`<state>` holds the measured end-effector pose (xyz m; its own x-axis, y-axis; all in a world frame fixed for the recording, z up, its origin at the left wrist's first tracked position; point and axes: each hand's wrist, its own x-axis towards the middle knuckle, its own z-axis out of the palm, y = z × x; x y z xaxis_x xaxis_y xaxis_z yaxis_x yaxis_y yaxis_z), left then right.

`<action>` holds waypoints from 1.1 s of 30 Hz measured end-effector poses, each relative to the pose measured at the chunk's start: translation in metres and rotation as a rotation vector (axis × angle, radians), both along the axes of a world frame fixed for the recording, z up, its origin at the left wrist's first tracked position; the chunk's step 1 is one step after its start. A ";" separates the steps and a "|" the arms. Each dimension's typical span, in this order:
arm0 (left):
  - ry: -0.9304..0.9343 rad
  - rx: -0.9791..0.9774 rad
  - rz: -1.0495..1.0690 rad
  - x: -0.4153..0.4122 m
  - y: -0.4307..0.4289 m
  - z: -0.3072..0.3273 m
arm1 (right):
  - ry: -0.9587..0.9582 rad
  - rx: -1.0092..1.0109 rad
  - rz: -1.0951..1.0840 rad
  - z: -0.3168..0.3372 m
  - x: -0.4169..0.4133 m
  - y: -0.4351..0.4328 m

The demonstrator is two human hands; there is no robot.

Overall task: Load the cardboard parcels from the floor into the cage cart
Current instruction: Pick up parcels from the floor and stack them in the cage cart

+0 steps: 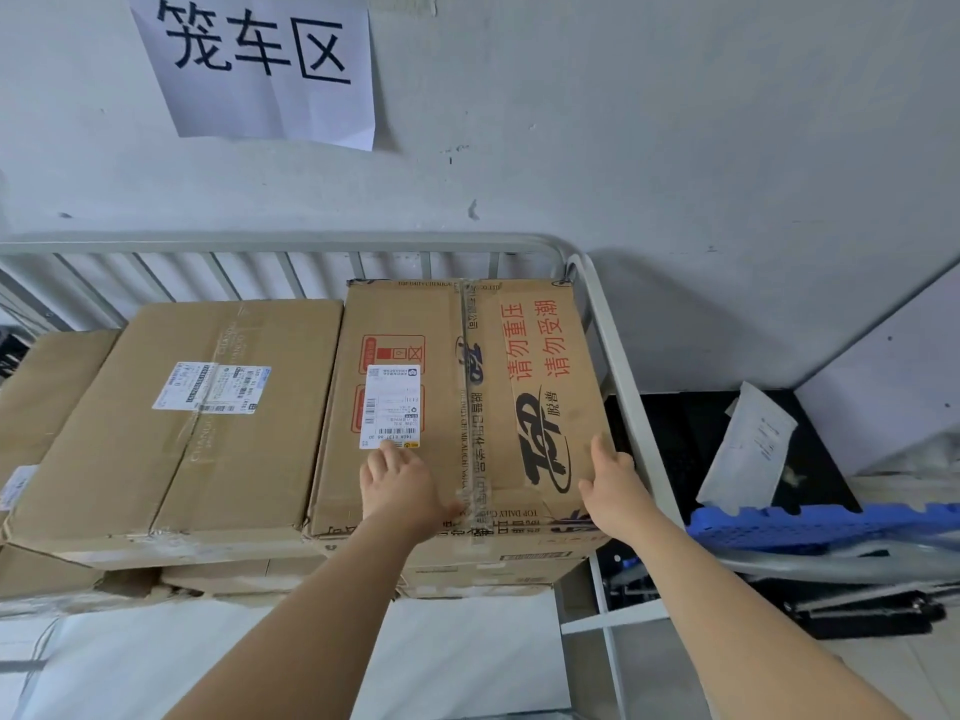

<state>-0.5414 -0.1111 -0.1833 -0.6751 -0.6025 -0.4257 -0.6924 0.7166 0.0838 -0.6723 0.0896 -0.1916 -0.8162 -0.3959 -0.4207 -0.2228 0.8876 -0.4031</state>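
While hands (pixel 400 480) (pixel 615 478) rest on parcel (pixel 415 324), cage cart (pixel 615 356) against grey wall (pixel 675 148)

Cage cart (pixel 260 241) w/ cardboard parcels (pixel 234 433) stacked inside, 2 layers visible.

The corner parcel (pixel 457 356) sits in the cage cart (pixel 260 247), against its back and right rails. Touching its left side lies a second parcel (pixel 208 433), with a third parcel (pixel 47 387) farther left. Beneath it seem to be lower parcels (pixel 483 571). The left hand (pixel 400 483) and right hand (pixel 613 480) rest on its top. Right of it, outside the cart, lies a pallet (pixel 810 527).
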 end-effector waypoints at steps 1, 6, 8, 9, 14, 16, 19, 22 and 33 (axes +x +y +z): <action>0.007 0.005 -0.002 -0.001 -0.002 -0.002 | -0.007 0.009 0.002 -0.002 -0.002 0.000; 0.079 0.015 -0.030 0.007 -0.011 -0.009 | 0.009 0.048 0.006 -0.003 0.000 -0.007; 0.112 0.037 -0.057 0.013 -0.015 -0.006 | 0.027 0.075 -0.015 0.001 0.001 -0.009; 0.134 0.048 -0.061 0.018 -0.017 -0.003 | 0.055 0.076 -0.022 0.002 0.001 -0.010; 0.290 0.011 0.003 0.052 -0.041 0.019 | 0.243 -0.009 0.065 0.023 0.014 -0.031; 0.306 -0.043 0.048 0.073 -0.056 0.034 | 0.261 -0.018 0.131 0.037 0.027 -0.051; 0.296 -0.113 0.120 0.110 -0.091 0.051 | 0.260 -0.046 0.229 0.058 0.053 -0.095; 0.280 -0.174 0.199 0.149 -0.134 0.062 | 0.198 -0.134 0.302 0.074 0.090 -0.147; 0.147 -0.088 0.278 0.239 -0.291 0.039 | 0.107 0.021 0.227 0.047 0.181 -0.310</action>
<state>-0.3025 -0.4022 -0.1447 -0.5302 -0.8023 -0.2742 -0.8475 0.5111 0.1433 -0.4913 -0.2203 -0.1447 -0.7477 -0.5665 -0.3465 -0.4582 0.8178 -0.3482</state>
